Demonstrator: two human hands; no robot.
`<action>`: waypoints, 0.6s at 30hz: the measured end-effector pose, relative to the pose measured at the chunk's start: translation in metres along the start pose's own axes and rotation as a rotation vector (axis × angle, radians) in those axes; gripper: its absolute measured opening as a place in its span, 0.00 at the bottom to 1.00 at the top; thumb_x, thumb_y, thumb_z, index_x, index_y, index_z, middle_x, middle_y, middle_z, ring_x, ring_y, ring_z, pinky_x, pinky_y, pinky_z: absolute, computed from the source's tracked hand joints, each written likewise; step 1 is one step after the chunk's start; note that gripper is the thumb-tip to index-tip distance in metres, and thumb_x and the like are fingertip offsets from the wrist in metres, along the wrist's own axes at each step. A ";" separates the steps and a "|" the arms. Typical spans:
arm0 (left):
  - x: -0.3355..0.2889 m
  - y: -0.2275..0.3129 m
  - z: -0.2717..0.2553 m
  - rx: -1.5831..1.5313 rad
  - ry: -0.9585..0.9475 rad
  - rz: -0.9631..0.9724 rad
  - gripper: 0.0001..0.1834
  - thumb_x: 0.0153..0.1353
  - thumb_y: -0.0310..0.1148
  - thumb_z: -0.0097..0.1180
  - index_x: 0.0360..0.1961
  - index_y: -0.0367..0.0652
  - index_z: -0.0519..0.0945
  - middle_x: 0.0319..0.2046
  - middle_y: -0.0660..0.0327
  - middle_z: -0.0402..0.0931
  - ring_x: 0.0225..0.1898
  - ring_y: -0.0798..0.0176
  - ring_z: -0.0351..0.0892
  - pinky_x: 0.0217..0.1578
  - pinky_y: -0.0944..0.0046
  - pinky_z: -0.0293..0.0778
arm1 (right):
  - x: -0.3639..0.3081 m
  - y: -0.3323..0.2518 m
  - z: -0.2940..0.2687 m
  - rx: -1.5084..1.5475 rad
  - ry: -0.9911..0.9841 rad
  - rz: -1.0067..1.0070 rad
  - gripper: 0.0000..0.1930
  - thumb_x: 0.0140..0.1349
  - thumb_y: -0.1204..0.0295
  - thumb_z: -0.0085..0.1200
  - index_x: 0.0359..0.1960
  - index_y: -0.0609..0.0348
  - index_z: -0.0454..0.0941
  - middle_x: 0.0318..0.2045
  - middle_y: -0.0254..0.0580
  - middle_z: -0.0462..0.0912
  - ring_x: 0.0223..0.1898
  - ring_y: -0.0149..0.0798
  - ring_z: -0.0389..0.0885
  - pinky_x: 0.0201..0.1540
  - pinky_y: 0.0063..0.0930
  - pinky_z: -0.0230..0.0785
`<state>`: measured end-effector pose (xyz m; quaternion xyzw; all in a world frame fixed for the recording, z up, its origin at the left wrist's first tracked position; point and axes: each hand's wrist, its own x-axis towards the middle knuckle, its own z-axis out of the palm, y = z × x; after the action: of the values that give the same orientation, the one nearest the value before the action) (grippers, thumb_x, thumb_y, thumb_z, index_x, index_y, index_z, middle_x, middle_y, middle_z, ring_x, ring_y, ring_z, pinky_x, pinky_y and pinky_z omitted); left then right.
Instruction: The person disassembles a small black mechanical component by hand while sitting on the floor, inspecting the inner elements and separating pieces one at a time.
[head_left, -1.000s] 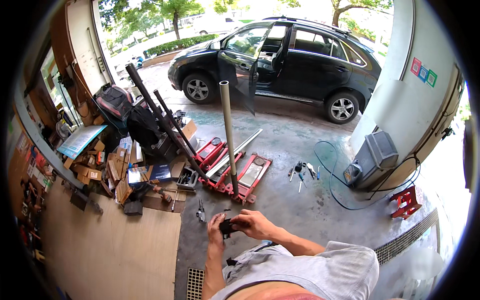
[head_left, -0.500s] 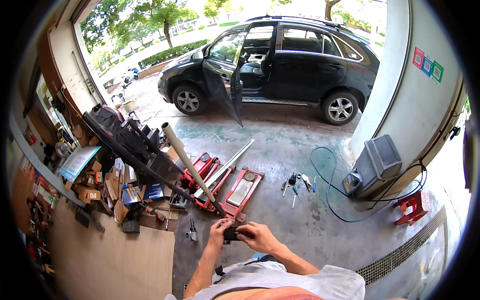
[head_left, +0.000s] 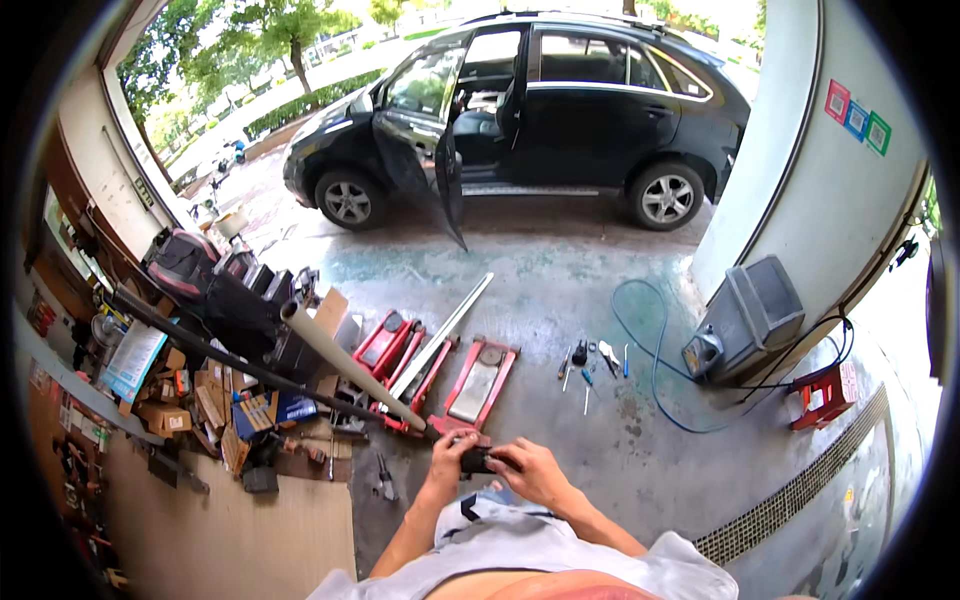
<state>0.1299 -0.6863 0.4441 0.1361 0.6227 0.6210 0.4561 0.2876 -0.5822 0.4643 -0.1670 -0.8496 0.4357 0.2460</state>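
Close in front of my body, a small black part (head_left: pixel 477 461) is held between both hands; its exact kind is too small to make out. My left hand (head_left: pixel 452 462) grips its left end, fingers bent round it. On the right end, my right hand (head_left: pixel 529 470) pinches with thumb and fingers. Just beyond my hands lies a red floor jack (head_left: pixel 483 383) with a grey top plate. Several hand tools, among them a screwdriver (head_left: pixel 587 378) with a blue-green handle, are spread on the floor farther ahead.
A black car (head_left: pixel 590 130) stands ahead, its front door (head_left: pixel 420 130) swung open. To my left are jack handles, a second red jack (head_left: pixel 388 345) and piled cardboard boxes (head_left: pixel 165 415). On the right are a grey bin (head_left: pixel 757 320), a blue hose (head_left: pixel 655 370), a red stool (head_left: pixel 824 397) and a floor grate (head_left: pixel 790 485).
My view has shifted slightly, so the car and jacks sit farther left and my hands a little farther right. Both hands still hold the black part.
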 end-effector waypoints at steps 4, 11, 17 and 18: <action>0.042 -0.001 0.002 0.057 -0.070 0.019 0.14 0.62 0.41 0.63 0.42 0.43 0.83 0.30 0.68 0.77 0.29 0.74 0.72 0.28 0.72 0.67 | 0.009 0.001 -0.003 -0.042 0.202 0.079 0.09 0.60 0.68 0.67 0.39 0.58 0.86 0.30 0.46 0.83 0.30 0.46 0.83 0.35 0.36 0.76; 0.067 0.011 0.019 0.032 -0.126 -0.003 0.13 0.62 0.40 0.64 0.42 0.43 0.83 0.29 0.70 0.74 0.29 0.75 0.70 0.28 0.72 0.65 | 0.024 0.016 -0.023 -0.106 0.130 0.195 0.11 0.62 0.63 0.65 0.40 0.56 0.85 0.32 0.46 0.83 0.32 0.47 0.84 0.38 0.37 0.75; 0.073 0.001 0.021 0.032 -0.047 0.021 0.12 0.62 0.39 0.64 0.42 0.43 0.83 0.29 0.68 0.76 0.27 0.74 0.74 0.24 0.71 0.68 | 0.028 0.034 -0.029 -0.020 0.085 0.275 0.17 0.66 0.54 0.60 0.40 0.57 0.83 0.36 0.49 0.84 0.35 0.51 0.84 0.41 0.41 0.76; 0.074 0.001 0.025 0.018 -0.026 -0.008 0.12 0.63 0.39 0.63 0.42 0.43 0.83 0.29 0.67 0.77 0.26 0.73 0.75 0.22 0.70 0.69 | 0.028 0.040 -0.036 -0.015 0.094 0.274 0.17 0.66 0.54 0.60 0.40 0.57 0.83 0.36 0.49 0.84 0.35 0.51 0.84 0.41 0.41 0.76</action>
<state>0.1073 -0.6158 0.4205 0.1458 0.6227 0.6117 0.4656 0.2875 -0.5219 0.4576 -0.3034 -0.8095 0.4506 0.2226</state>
